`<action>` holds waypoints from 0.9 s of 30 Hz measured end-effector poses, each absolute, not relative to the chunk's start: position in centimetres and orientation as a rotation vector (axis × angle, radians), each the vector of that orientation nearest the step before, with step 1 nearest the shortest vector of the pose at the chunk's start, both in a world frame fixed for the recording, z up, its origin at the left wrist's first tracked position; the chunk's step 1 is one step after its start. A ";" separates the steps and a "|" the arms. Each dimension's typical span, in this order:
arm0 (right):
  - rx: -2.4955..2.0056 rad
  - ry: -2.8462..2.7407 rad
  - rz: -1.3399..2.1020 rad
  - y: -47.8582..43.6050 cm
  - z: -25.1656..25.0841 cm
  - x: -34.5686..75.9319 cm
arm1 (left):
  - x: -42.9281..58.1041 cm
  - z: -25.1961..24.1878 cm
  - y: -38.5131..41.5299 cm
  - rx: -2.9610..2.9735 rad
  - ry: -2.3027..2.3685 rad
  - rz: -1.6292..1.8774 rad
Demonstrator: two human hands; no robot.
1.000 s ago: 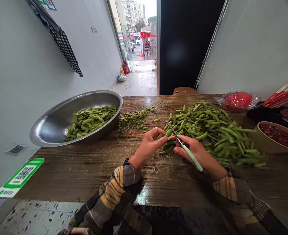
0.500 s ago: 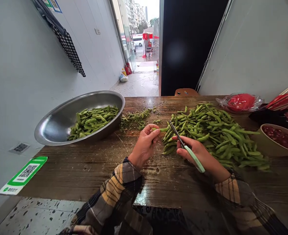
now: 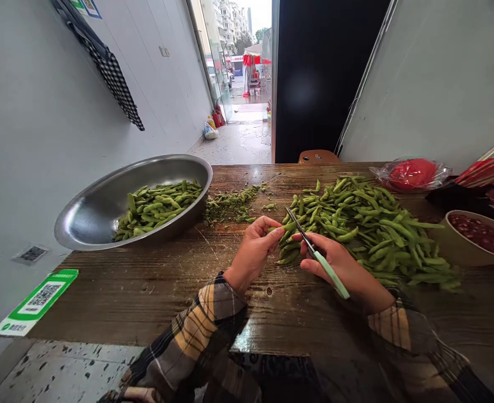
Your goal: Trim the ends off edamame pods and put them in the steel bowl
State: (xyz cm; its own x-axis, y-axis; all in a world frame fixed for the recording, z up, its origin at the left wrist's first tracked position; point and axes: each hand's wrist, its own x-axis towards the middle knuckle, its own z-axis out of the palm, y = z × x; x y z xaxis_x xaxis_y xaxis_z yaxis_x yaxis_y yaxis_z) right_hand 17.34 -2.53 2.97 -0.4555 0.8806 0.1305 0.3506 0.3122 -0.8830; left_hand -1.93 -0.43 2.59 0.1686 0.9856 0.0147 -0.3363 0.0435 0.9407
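Between the thumb and fingers of my left hand (image 3: 258, 246) is pinched a green edamame pod (image 3: 287, 226), its far end pointing right toward the scissor blades. My right hand (image 3: 334, 260) grips scissors with pale green handles (image 3: 330, 273); their dark blades point up and left, close to the pod. Behind and right of my hands spreads a large pile of edamame pods (image 3: 368, 218) on the wooden table (image 3: 163, 296). More pods (image 3: 163, 204) lie in a tilted steel bowl (image 3: 91, 210) on the left. Small green trimmings (image 3: 234, 201) are scattered between bowl and pile.
A tub of dark red contents (image 3: 460, 240) stands at the right, near a red item in clear plastic (image 3: 410, 173). On the table's left edge lies a green QR-code card (image 3: 39, 299). Beyond the table, a doorway opens onto a street.
My left hand has moved right with the pod, bringing it nearer the scissor blades. The blades look closer together. The camera view has shifted slightly.
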 end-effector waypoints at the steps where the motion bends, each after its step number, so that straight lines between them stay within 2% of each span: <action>1: -1.091 -1.967 1.080 -2.6 3.1 17.3 | -1.9 2.6 -0.5 1.016 0.840 1.217; 8: -1.130 -2.011 0.983 -2.4 2.9 17.0 | -2.1 3.0 -0.1 0.888 0.762 1.233; 15: -1.209 -1.864 1.065 -2.3 2.6 17.1 | -2.7 2.5 0.7 0.838 0.858 1.294; 19: -1.229 -1.684 1.192 -2.0 2.4 17.5 | -2.8 1.2 1.5 1.178 1.087 1.146; 24: -1.186 -1.706 1.194 -1.9 2.3 17.5 | -2.7 -0.4 2.2 1.816 1.406 0.917; 27: -1.193 -1.716 1.200 -1.9 2.4 17.5 | -2.9 -0.9 2.3 1.945 1.497 0.790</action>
